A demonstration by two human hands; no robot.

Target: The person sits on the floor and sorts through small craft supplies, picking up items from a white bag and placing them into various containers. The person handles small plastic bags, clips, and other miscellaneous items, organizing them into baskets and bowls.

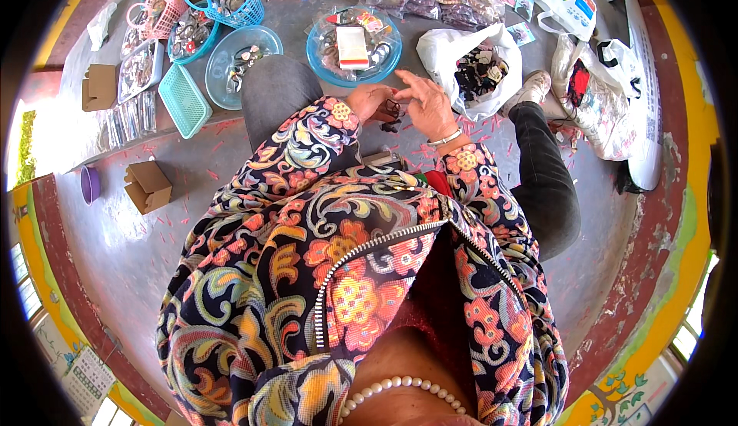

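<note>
In front of my body, the fingers of my left hand [369, 103] close round a small dark item [392, 113], whose kind is too small to make out. Its lower part hangs below the fingertips. Just right of it is my right hand [430, 108], fingers apart and bent toward the left hand, with the fingertips close to the dark item. Beyond both hands stands a blue basin [314, 63] of bagged small pieces with a white and red box [352, 48] on top. A white plastic bag [438, 45] of dark and pale small pieces sits beyond my right hand.
Left are a clear blue bowl [217, 91], a mint tray [184, 101], blue [254, 12] and pink baskets [165, 7], cardboard boxes [147, 186] and a purple cup [90, 185]. Stuffed plastic bags [607, 111] lie right, past my shoe [530, 91]. Red scraps litter the floor.
</note>
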